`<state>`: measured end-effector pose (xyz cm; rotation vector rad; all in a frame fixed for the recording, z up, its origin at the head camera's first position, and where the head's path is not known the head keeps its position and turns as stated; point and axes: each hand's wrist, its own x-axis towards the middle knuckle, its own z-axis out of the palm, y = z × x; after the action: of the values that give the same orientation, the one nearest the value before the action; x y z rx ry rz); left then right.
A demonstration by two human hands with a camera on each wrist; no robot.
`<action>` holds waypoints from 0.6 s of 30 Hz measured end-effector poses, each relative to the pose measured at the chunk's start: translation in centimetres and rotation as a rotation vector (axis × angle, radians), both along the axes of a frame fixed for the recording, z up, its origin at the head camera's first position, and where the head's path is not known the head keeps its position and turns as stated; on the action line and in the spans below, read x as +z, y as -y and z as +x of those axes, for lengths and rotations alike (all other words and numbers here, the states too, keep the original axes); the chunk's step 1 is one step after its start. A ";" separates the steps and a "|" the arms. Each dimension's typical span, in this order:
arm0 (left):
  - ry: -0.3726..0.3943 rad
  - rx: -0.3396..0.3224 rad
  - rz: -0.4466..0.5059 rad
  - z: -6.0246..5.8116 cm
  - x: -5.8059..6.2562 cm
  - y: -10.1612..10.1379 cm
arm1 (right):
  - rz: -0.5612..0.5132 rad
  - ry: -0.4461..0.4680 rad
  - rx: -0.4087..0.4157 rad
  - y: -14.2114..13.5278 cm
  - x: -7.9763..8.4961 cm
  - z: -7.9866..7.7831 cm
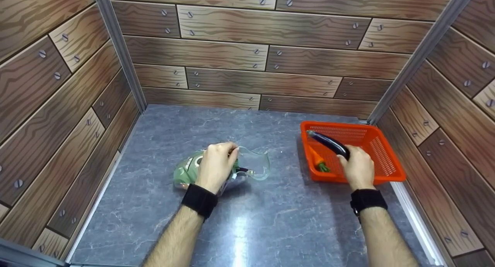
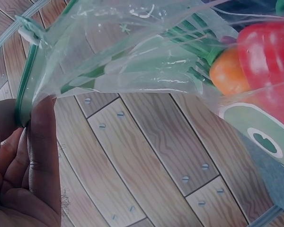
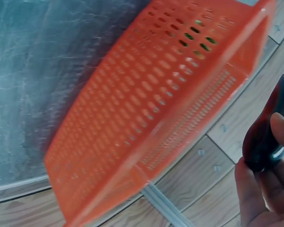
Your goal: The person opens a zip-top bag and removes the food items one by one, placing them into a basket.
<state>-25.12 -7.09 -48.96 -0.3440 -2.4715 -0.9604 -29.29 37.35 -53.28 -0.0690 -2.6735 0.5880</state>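
My left hand (image 1: 217, 162) pinches the edge of a clear plastic zip bag (image 1: 255, 162) with a green printed pattern. In the left wrist view, thumb and fingers hold the bag's green zip strip (image 2: 26, 87). Through the film show a red bell pepper (image 2: 270, 66) and an orange carrot (image 2: 227, 71) with green leaves. My right hand (image 1: 357, 164) grips a dark purple eggplant (image 1: 328, 142) by its thick end, over an orange basket (image 1: 313, 174). Inside the basket lies a carrot (image 1: 318, 158) with green leaves.
The basket stands at the right of the grey marbled tabletop (image 1: 286, 220), close to the right wood-print wall (image 1: 444, 158). Wood-print panels also close off the back (image 1: 232, 54) and left side (image 1: 62, 143), with metal posts at the corners.
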 end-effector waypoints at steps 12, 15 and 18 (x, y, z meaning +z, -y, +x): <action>0.005 -0.001 -0.016 0.2 0.1 0.0 | 0.034 0.165 -0.103 -1.7 -2.8 -0.7; 0.002 -0.005 -0.011 0.2 0.0 0.0 | 0.050 0.222 -0.132 -1.8 -3.2 -0.9; 0.000 -0.009 -0.012 0.2 -0.1 0.0 | 0.066 0.266 -0.153 -1.8 -3.3 -1.2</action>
<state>-24.96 -7.08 -49.02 -0.3589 -2.4788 -0.9494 -30.47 39.16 -56.62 -0.3535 -2.9062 0.4703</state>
